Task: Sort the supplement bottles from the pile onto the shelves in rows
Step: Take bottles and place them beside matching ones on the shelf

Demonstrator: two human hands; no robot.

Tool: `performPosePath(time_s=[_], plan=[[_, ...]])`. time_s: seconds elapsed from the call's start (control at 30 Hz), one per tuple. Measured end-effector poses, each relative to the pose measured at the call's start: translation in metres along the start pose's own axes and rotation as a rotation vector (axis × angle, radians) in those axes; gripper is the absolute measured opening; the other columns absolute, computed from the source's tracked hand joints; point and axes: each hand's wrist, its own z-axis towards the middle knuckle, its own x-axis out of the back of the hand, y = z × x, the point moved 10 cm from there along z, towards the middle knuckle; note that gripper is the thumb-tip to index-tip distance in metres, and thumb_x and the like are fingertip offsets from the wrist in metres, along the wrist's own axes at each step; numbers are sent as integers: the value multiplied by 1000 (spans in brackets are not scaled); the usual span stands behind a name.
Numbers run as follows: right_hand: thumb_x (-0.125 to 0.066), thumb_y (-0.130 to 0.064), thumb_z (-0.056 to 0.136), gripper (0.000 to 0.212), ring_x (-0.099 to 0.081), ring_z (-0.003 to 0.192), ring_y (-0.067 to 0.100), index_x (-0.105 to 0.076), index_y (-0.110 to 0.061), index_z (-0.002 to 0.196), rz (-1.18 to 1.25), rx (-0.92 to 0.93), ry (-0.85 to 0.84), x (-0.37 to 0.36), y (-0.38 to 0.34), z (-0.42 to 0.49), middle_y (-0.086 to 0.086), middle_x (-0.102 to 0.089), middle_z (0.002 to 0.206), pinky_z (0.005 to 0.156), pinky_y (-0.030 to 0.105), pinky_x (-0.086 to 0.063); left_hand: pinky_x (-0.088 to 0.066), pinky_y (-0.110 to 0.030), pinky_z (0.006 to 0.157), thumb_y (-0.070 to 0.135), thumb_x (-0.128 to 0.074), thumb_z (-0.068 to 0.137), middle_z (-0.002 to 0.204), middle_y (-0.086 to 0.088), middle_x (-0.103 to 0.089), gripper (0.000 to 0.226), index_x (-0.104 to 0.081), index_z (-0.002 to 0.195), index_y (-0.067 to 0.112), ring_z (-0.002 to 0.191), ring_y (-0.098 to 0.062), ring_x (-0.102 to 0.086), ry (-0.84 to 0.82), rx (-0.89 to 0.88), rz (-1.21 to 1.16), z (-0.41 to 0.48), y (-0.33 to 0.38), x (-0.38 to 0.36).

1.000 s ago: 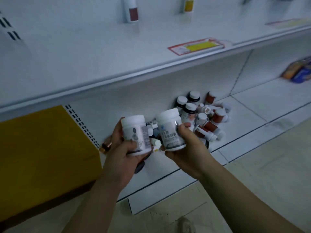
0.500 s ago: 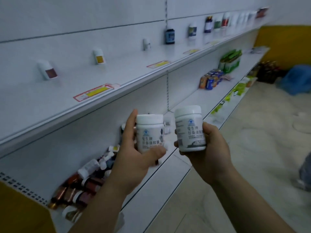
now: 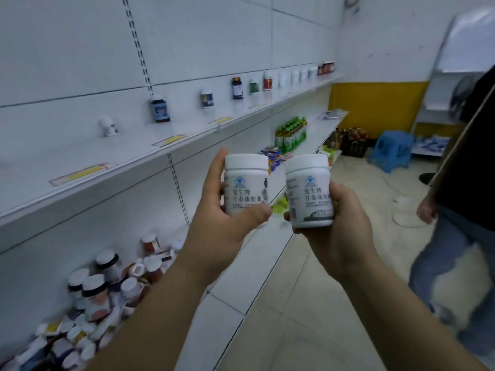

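My left hand (image 3: 222,226) grips a white supplement bottle (image 3: 245,183) upright, thumb across its lower front. Just to its right, my right hand (image 3: 337,228) grips a second identical white bottle (image 3: 308,188), also upright. Both are held in the air in front of the upper shelf (image 3: 134,151), which carries single spaced-out bottles such as a blue one (image 3: 160,109), a white one (image 3: 107,126) and several more farther right. The pile of mixed bottles (image 3: 107,285) lies on the bottom shelf at the lower left, below my left forearm.
Green drink bottles (image 3: 290,133) and cans (image 3: 272,153) stand on a middle shelf farther along. A person in jeans (image 3: 455,236) stands in the aisle at the right. A blue stool (image 3: 392,149) and a crate of bottles (image 3: 353,140) sit near the yellow wall.
The view has swung up and rightward from the pile to the long upper shelf. Both hands have lifted their white bottles higher, and a person has come into view at the right.
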Motion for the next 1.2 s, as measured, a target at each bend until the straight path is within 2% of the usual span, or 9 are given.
performPosePath(time_s=[0.47,0.63,0.7,0.77,0.83,0.93,1.0,1.1,1.2], plan=[[-34,-30,97,41,-64,66,20,-59,-3,115,-33,79,67,121,-51,214,10,-68,80,48,26,-48,-58,-35,73,28,-82,63,132,-5,-44,94,-27,133,59,104,-19,-62,-91,-12,8,218,-122,-113],[-49,-42,89,38,-64,71,23,-61,-13,110,-136,122,68,153,-73,345,8,-69,81,50,26,-50,-57,-39,77,21,-74,71,125,-1,-53,78,-35,117,70,98,-16,-66,-66,47,-108,339,-182,-130],[-63,-43,79,36,-65,75,23,-61,-20,107,-236,160,58,165,-90,397,6,-70,86,52,25,-50,-57,-31,72,10,-67,82,122,-1,-54,76,-33,118,68,92,-12,-67,-44,53,-101,387,-200,-136],[-63,-33,84,28,-67,78,21,-60,-26,111,-342,193,42,174,-102,436,5,-69,95,55,24,-51,-53,-18,60,8,-63,85,119,-1,-55,76,-28,125,62,83,-5,-67,-25,52,-44,418,-209,-141],[-59,-28,89,23,-68,83,23,-59,-31,112,-387,219,1,181,-113,486,4,-68,100,59,26,-51,-52,-20,58,7,-62,86,118,-3,-56,76,-28,124,62,80,-9,-68,9,60,-23,455,-221,-146],[-57,-28,91,19,-69,85,20,-58,-37,107,-435,248,-118,177,-123,556,-3,-70,96,61,28,-53,-58,-39,69,9,-64,86,126,-3,-55,79,-30,112,75,92,-21,-68,67,79,25,498,-232,-150],[-59,-31,89,19,-69,83,15,-58,-40,105,-458,262,-234,165,-124,593,-8,-70,93,61,26,-55,-58,-44,74,9,-64,86,128,6,-55,80,-30,110,78,95,-18,-68,141,67,46,519,-238,-147],[-58,-35,87,16,-70,80,11,-59,-42,102,-452,257,-419,142,-122,634,-10,-71,94,60,28,-55,-57,-29,71,6,-63,86,117,18,-58,80,-31,113,75,95,-6,-67,308,22,80,538,-243,-141],[-58,-43,83,16,-69,91,14,-59,-50,98,-474,231,-575,129,-125,662,-14,-71,98,76,40,-53,-55,-19,70,5,-63,86,101,26,-63,80,-29,110,73,93,-2,-66,463,-2,143,550,-241,-143]])
